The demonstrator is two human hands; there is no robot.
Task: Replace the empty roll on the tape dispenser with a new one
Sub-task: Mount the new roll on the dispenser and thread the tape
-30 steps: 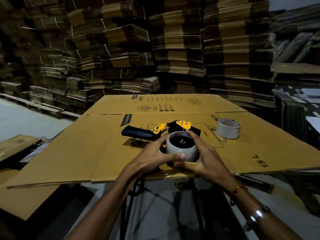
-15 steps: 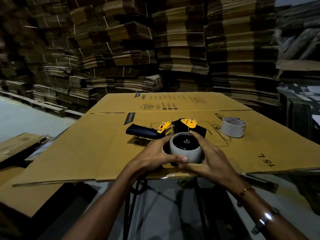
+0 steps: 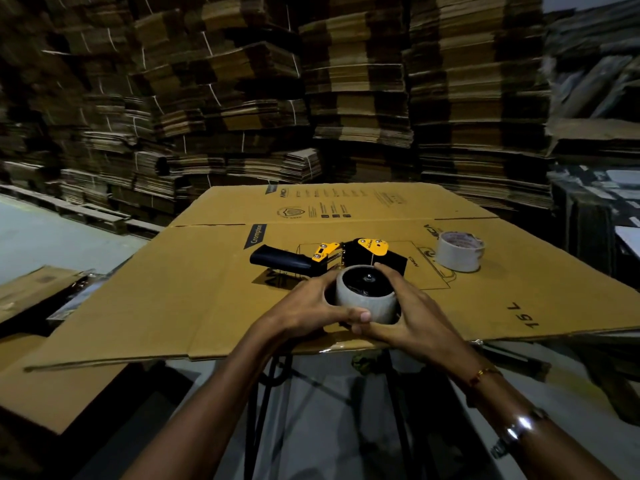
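A black and yellow tape dispenser lies on its side on a flattened cardboard sheet, handle pointing left. A grey roll sits on the dispenser's wheel, its open face up. My left hand wraps the roll's left side and my right hand its right side, thumbs meeting at the front. A second roll of whitish tape stands alone on the cardboard to the right, an arm's reach from my right hand.
The cardboard sheet overhangs a dark metal stand below its near edge. Tall stacks of flattened cartons fill the background. More cardboard lies lower left, and the grey floor shows on the left.
Both hands stay clasped around the roll on the dispenser with no clear shift; the head camera has moved slightly.
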